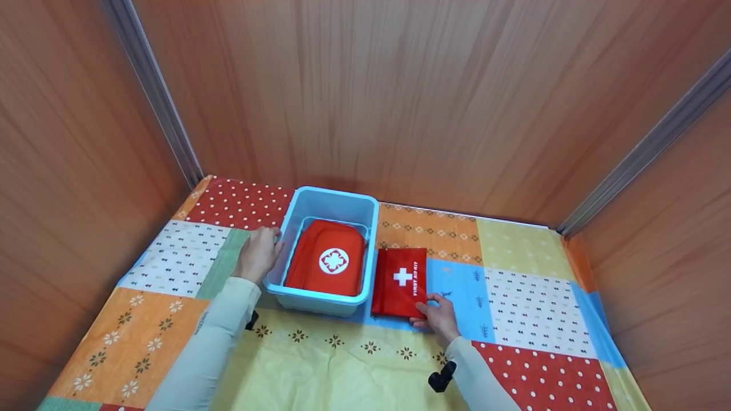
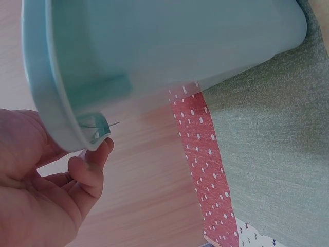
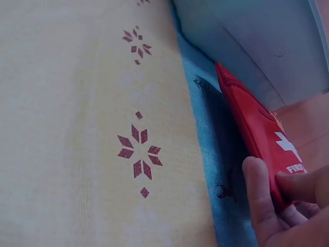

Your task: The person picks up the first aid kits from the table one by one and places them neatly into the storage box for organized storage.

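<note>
A light blue plastic bin (image 1: 314,303) stands on the patchwork cloth, a red pouch with a round white emblem (image 1: 315,257) lying inside it. My left hand (image 1: 258,255) grips the rim on the bin's left side; in the left wrist view its fingers (image 2: 88,172) curl under the rim. To the right of the bin is a flat red first aid pouch (image 1: 393,297) with a white cross and lettering. Its near right corner is pinched between the thumb and fingers of my right hand (image 1: 438,317). In the right wrist view the pouch's near edge is tilted up off the cloth.
A patchwork cloth (image 1: 337,371) covers the table. Wood-grain panels (image 1: 365,103) rise behind and on both sides, with metal strips (image 1: 639,160) at the corners. The bin's far end stands near the back panel.
</note>
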Demonstrator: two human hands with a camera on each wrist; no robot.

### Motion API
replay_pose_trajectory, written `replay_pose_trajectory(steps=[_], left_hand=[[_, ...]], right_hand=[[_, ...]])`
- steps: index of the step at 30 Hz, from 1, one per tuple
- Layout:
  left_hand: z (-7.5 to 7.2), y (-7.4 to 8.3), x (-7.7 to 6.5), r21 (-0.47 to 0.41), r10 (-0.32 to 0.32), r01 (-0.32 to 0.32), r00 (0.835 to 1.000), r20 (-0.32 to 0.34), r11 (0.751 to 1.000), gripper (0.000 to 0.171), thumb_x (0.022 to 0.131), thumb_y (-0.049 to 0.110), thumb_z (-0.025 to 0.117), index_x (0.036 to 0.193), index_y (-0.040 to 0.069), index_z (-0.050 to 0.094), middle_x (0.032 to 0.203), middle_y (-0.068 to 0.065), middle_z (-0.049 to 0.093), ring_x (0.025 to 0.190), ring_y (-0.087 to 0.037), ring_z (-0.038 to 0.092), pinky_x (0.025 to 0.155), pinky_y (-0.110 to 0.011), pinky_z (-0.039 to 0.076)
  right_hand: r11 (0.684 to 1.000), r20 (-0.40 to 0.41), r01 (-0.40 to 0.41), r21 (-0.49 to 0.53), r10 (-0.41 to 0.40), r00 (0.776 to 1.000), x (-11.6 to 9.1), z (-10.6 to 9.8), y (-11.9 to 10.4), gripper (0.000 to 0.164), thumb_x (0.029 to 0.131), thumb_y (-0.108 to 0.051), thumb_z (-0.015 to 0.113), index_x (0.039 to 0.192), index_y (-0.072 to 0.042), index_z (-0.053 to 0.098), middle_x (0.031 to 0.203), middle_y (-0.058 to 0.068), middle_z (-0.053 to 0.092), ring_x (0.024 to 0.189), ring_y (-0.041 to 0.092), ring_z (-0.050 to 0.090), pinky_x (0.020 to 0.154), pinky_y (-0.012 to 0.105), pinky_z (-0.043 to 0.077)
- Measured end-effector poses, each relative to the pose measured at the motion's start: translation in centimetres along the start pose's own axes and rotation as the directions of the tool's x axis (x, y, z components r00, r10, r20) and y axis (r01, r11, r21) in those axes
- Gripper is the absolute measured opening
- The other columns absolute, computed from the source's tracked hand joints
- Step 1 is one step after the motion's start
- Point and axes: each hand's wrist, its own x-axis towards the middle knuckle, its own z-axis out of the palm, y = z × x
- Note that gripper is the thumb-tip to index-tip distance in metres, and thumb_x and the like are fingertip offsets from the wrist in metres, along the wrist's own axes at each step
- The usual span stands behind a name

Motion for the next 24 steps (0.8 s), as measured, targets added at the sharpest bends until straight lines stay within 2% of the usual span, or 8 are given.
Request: replay_pose_trajectory(steps=[6, 15, 21, 24], left_hand=[[0.0, 0.0, 0.0, -0.001, -0.006, 0.006, 1.000, 0.001, 1.000, 0.030, 0.094, 0.012, 0.065, 0.119, -0.004, 0.064, 0.110, -0.023, 0.067, 0.100, -0.036, 0.067, 0.081, -0.048, 0.058], [0.0, -0.1, 0.0, 0.018, 0.017, -0.016, 1.000, -0.015, 1.000, 0.030, 0.093, 0.012, 0.066, 0.118, -0.005, 0.064, 0.109, -0.024, 0.067, 0.099, -0.036, 0.068, 0.078, -0.047, 0.059], [0.0, 0.0, 0.1, 0.016, 0.012, -0.012, 1.000, -0.014, 1.000, 0.029, 0.094, 0.011, 0.065, 0.118, -0.005, 0.064, 0.110, -0.024, 0.067, 0.099, -0.036, 0.067, 0.080, -0.048, 0.058], [0.0, 0.0, 0.1, 0.018, 0.013, -0.013, 1.000, -0.014, 1.000, 0.029, 0.094, 0.011, 0.065, 0.118, -0.005, 0.064, 0.110, -0.025, 0.067, 0.100, -0.037, 0.067, 0.082, -0.049, 0.057]], right_hand=[[0.996, 0.010, 0.023, 0.088, -0.024, 1.000, 0.1, -0.2, -0.1, 0.022, 0.096, -0.006, 0.059, 0.117, 0.000, 0.052, 0.128, 0.028, 0.056, 0.071, 0.028, 0.074, 0.063, 0.034, 0.060], [0.980, 0.001, 0.111, 0.163, -0.112, 0.994, -0.1, -1.6, -2.2, 0.020, 0.095, -0.009, 0.062, 0.112, 0.000, 0.056, 0.111, 0.020, 0.068, 0.071, 0.027, 0.073, 0.062, 0.032, 0.059], [0.978, -0.009, 0.117, 0.173, -0.117, 0.993, -0.6, -2.6, -4.5, 0.025, 0.095, -0.014, 0.064, 0.116, -0.003, 0.057, 0.120, 0.019, 0.067, 0.075, 0.026, 0.074, 0.069, 0.032, 0.059], [0.976, -0.009, 0.119, 0.185, -0.119, 0.993, -0.8, -3.1, -5.5, 0.028, 0.095, -0.015, 0.064, 0.119, -0.003, 0.056, 0.120, 0.019, 0.067, 0.074, 0.024, 0.073, 0.071, 0.033, 0.059]])
